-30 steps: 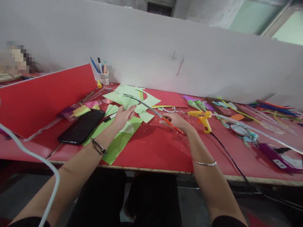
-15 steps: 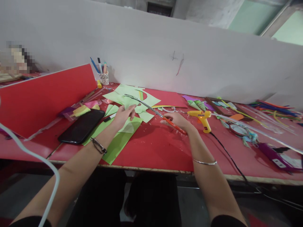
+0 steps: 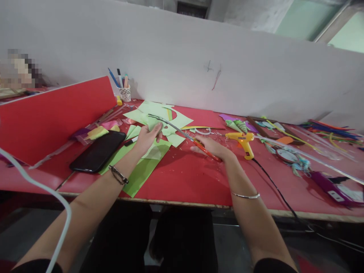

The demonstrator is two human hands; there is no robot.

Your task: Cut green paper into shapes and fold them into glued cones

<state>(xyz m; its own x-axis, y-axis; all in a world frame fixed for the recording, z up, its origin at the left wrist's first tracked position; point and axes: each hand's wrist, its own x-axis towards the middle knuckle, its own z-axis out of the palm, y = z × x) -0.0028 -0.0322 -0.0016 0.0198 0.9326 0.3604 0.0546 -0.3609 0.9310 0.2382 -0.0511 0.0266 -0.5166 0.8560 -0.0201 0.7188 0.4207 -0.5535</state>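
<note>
My right hand (image 3: 209, 145) is closed around the orange-red handles of a pair of scissors (image 3: 182, 131). Their long metal blades point left and away from me, slightly apart at the tips. My left hand (image 3: 148, 138) pinches a light green piece of paper (image 3: 152, 122), which lies at the blades just beyond the fingers. Cut light green sheets (image 3: 182, 118) spread behind it, one with a curved cut-out. Beneath my left wrist are a darker green sheet (image 3: 139, 180) and a pen (image 3: 131, 141).
A black phone (image 3: 98, 151) lies left of my left arm, before a standing red board (image 3: 57, 117). A patterned pen cup (image 3: 125, 93) stands against the wall. Right of my right hand are a yellow glue gun (image 3: 243, 142) with a black cord and a purple box (image 3: 327, 185).
The scissors and both hands have shifted only slightly; the blade tips sit a little further left. The other things on the table stay in place.
</note>
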